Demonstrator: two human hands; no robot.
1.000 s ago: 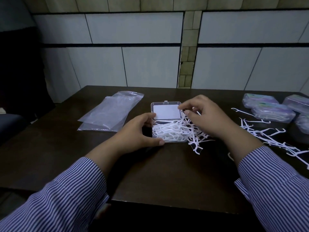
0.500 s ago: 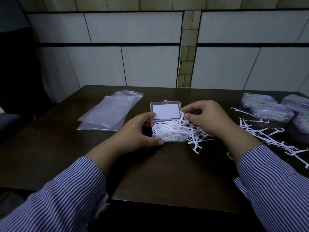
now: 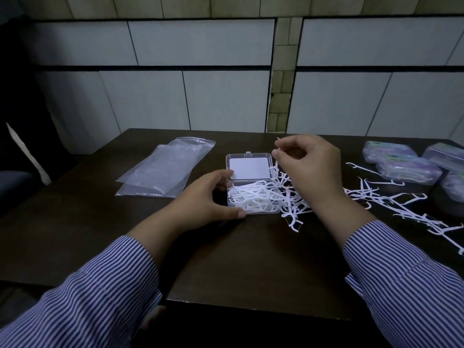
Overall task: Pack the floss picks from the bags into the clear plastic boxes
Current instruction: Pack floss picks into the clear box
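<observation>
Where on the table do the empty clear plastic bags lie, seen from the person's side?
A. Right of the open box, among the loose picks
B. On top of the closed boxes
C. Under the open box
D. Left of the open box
D: the empty bags lie flat on the table, left of the open clear box, apart from it.

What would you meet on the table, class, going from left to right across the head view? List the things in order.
Empty plastic bags → left hand → open clear box → right hand → loose floss picks → closed filled boxes.
</observation>
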